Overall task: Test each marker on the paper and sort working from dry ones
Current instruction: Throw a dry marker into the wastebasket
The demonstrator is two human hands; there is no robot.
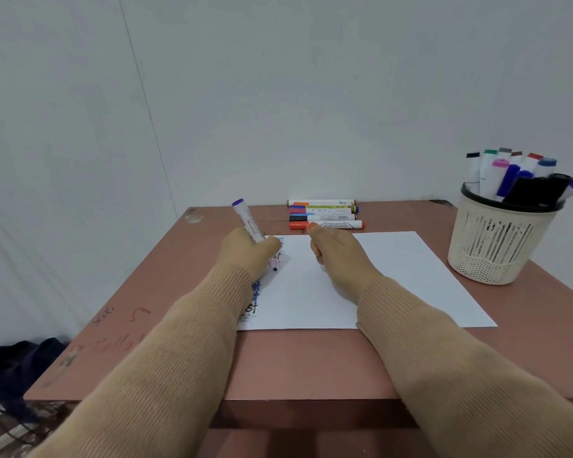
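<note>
A person's left hand clamps the purple marker, likely light, rigid and slick, low on its barrel, tip at the left edge of the paper on the worktop, while the curled right hand rests on the sheet, its contents hidden.

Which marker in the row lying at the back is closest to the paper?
The orange marker: it lies frontmost, with the black-capped marker and the rest behind it.
</note>
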